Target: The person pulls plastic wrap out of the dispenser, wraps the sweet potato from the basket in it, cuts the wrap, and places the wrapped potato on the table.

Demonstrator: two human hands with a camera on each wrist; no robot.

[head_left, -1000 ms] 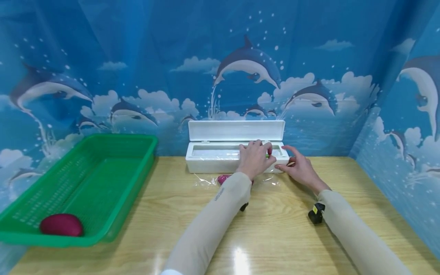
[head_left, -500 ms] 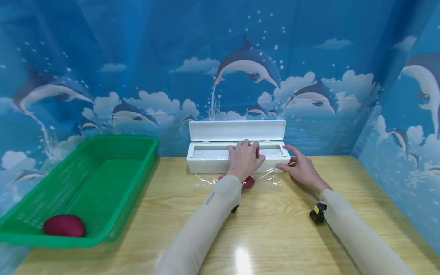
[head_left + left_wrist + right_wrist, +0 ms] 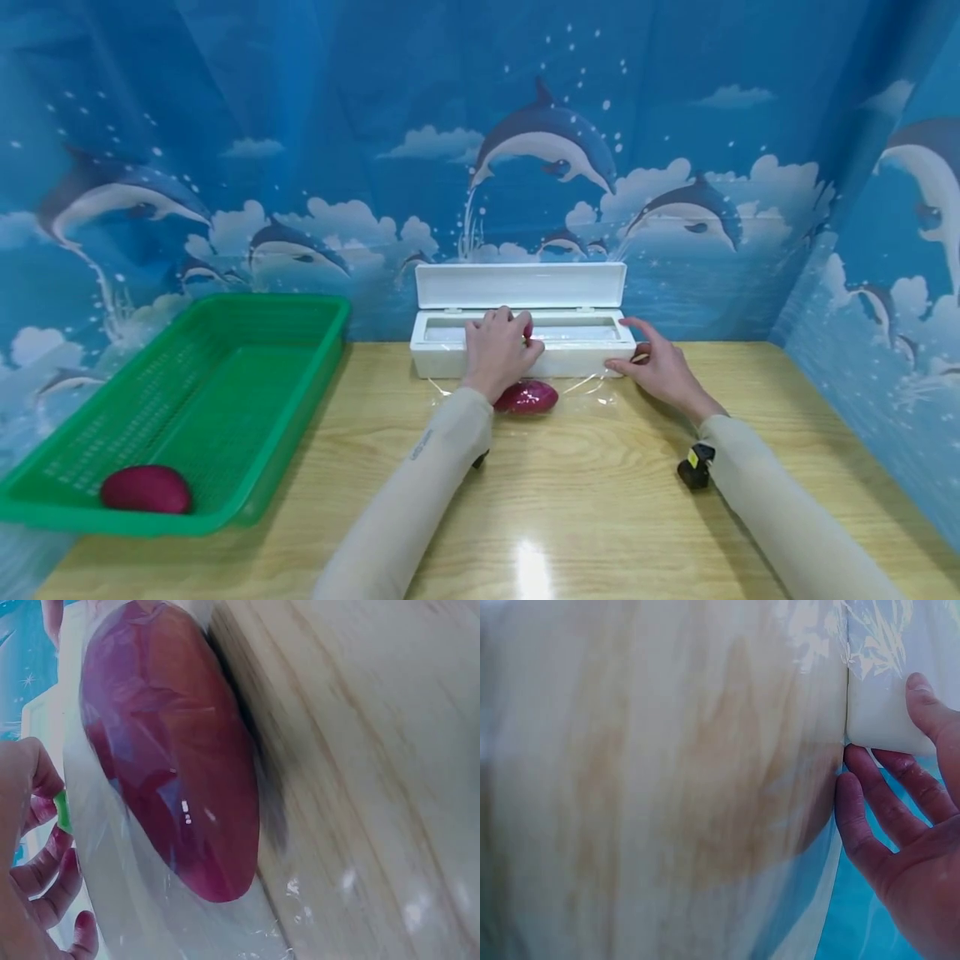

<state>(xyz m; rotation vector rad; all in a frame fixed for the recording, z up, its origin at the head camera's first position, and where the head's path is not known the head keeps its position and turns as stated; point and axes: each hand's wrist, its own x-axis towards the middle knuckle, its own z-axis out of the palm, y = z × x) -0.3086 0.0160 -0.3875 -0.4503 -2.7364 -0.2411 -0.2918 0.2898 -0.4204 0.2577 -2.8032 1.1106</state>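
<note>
A white cling film box [image 3: 588, 360] stands at the back of the table with its lid [image 3: 521, 285] raised. My left hand [image 3: 498, 354] is over the middle of the box, pinching a small green slide cutter [image 3: 63, 812] on its front edge. My right hand [image 3: 663, 375] steadies the right end of the box, thumb [image 3: 928, 707] on the front and fingers around the end. Clear film hangs from the box over a smooth, purple-red oblong thing [image 3: 172, 750] like a sweet potato, which lies on the table just in front, partly behind my left wrist in the head view.
To the left, a green plastic basket [image 3: 288, 425] reaches the table's edge, with another purple-red oblong thing [image 3: 146, 489] inside at its near end. A blue dolphin-print curtain [image 3: 360, 108] rises right behind the box and along the right side.
My left hand has slid leftward along the box front with the green cutter, uncovering more of the purple-red thing. The right hand keeps its place at the box's right end.
</note>
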